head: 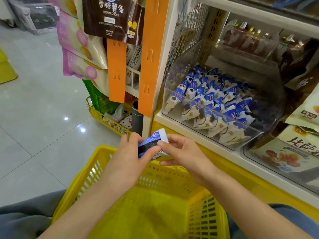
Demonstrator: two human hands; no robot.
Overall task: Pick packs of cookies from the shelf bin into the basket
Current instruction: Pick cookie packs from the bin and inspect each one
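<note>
Yellow plastic lattice forms the basket (151, 213) that sits below both hands, its slotted walls and bare bottom showing beneath the fingertips. The left hand (127, 156) and right hand (183, 152) meet over the basket's far rim, and between them is one blue-and-white cookie pack (156, 136). The left thumb and fingers are clamped on its left end, and the right thumb and forefinger pinch its right end. The pack hangs in the air, touching only the fingers.

Up and to the right of the fingertips, a clear shelf bin (207, 108) stands on a white shelf and is heaped with more cookie packs (212, 95) of the same blue and white. Just beyond the fingers, orange strips (151, 54) run down the shelf's end, and a brown bag of potato sticks (114, 14) hangs high above. A small yellow wire basket (103, 116) with soft toys sits on the floor beyond the left fingers. The floor (43, 109), off to the left, is glossy pale grey tile with spots of reflected light.
</note>
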